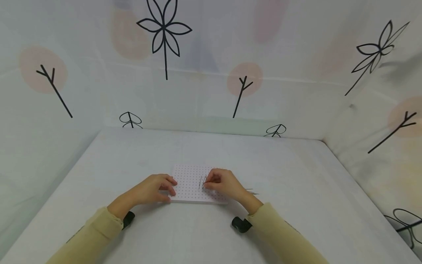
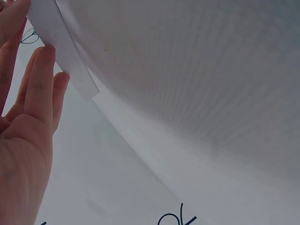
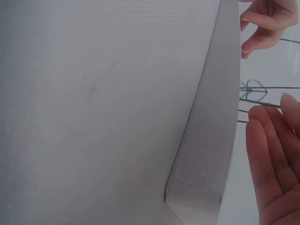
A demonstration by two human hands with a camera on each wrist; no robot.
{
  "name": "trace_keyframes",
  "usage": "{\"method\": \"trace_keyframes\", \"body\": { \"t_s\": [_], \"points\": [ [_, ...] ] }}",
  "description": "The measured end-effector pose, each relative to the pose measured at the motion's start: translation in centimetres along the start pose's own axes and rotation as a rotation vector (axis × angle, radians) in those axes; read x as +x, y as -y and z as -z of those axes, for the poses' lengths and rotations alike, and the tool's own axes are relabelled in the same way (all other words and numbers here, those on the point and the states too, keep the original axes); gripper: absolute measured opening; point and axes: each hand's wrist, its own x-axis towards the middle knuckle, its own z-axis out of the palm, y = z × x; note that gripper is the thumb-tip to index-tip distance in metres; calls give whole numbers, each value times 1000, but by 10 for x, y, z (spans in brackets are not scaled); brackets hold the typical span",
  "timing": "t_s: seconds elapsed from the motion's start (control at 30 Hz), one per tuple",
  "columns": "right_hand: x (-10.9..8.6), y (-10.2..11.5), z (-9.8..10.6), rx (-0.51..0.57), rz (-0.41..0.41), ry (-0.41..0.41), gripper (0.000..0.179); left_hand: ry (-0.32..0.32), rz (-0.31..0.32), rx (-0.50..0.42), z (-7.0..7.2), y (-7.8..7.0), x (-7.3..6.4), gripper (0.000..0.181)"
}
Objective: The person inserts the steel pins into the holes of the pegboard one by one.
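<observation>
Two hands at one white board (image 1: pixel 186 183), dotted with rows of small holes, lying flat on the white table (image 1: pixel 178 234) in front of the person.

Left hand (image 1: pixel 152 189): fingers apart and loosely bent, tips at the board's left edge, thumb by the near corner. Nothing gripped; the left wrist view shows fingertips against the side wall. Pressure cannot be told.

Right hand (image 1: pixel 225 184): thumb and fingertips drawn narrow over the board, pinching what reads as one thin dark stick (image 3: pixel 261 103), clearest in the right wrist view. Whether its lower end sits in a hole cannot be told.

Nearby: a few standing sticks (image 1: pixel 200 182) just left of the pinch, roughly upright. Loose sticks (image 1: pixel 252 191) lie on the table just beyond the board's right side.

Judgement on method: the step looks like seating a stick in a hole. Best done with the stick plumb, tip centred on one hole, then a straight push with no twist. A low grip should limit bending. Left fingers are well placed to brace the board against sliding. Main risk: the knuckles brushing the neighbouring sticks; a release straight upward, after the stick stands alone, seems safest.
</observation>
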Motion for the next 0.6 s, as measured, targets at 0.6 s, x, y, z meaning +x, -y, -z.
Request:
{"method": "trace_keyframes", "body": {
  "t_s": [0.6],
  "points": [
    [2, 3, -6, -108, -56, -15, 9, 8, -9, -7, 1, 0, 0, 12]
  ]
}}
